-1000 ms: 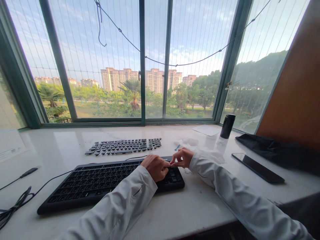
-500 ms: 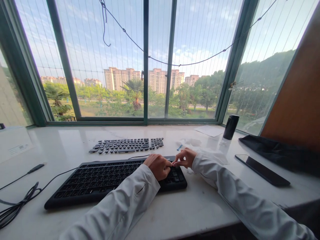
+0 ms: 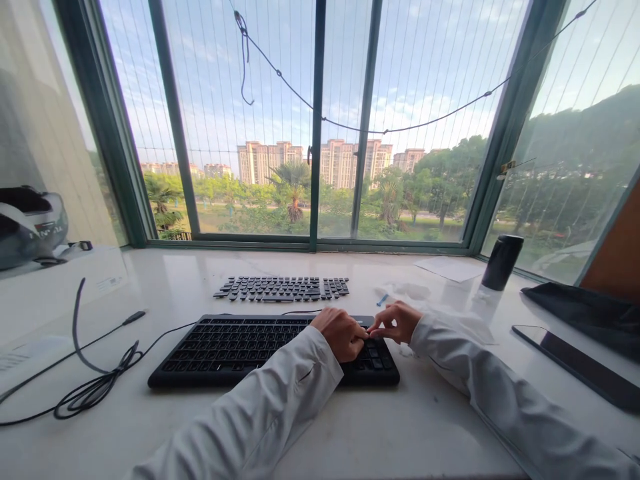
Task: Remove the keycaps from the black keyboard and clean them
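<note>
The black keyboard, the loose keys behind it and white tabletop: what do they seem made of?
Long black keyboard: probably plastic, matte, hardly shining. Small black loose keys: likely plastic, from their regular shapes; finish unclear. Glossy white tabletop: perhaps polished stone; it shows bright reflections.

Txt: none legible | kbd (image 3: 235, 341) mark, helmet (image 3: 37, 225) ltrs, wht box (image 3: 87, 272) print: unclear
</note>
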A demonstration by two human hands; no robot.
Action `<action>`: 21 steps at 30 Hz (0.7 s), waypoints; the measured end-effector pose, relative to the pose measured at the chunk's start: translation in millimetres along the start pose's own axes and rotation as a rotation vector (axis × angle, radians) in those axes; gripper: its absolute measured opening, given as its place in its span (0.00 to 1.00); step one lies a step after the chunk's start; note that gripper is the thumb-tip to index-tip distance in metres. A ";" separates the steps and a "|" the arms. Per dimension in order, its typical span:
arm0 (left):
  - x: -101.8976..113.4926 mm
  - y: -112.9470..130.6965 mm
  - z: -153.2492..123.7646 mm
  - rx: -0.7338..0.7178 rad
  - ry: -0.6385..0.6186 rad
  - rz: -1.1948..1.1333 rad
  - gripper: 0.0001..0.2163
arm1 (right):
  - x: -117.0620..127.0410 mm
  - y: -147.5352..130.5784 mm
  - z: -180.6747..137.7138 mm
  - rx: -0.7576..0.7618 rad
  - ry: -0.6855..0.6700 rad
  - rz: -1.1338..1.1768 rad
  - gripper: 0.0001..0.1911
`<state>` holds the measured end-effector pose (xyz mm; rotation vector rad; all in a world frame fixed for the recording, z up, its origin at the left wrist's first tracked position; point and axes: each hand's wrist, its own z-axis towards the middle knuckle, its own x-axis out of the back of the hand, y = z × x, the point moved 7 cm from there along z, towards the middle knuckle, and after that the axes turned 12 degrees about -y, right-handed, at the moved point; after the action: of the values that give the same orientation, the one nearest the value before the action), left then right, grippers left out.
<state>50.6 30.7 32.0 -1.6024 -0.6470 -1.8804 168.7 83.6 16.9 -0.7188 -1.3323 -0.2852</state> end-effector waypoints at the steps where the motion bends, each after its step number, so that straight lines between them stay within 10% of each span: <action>1: -0.5 -1.7 0.4 0.007 0.004 -0.016 0.14 | -0.3 0.1 -0.2 -0.002 0.001 -0.012 0.18; 21: 6.8 5.1 2.7 0.165 0.033 -0.036 0.13 | 1.9 -24.5 0.7 -0.101 -0.126 -0.461 0.16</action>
<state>55.3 28.1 39.1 -1.4612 -0.7990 -1.8244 154.5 65.9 26.3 -0.5110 -1.6070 -0.6889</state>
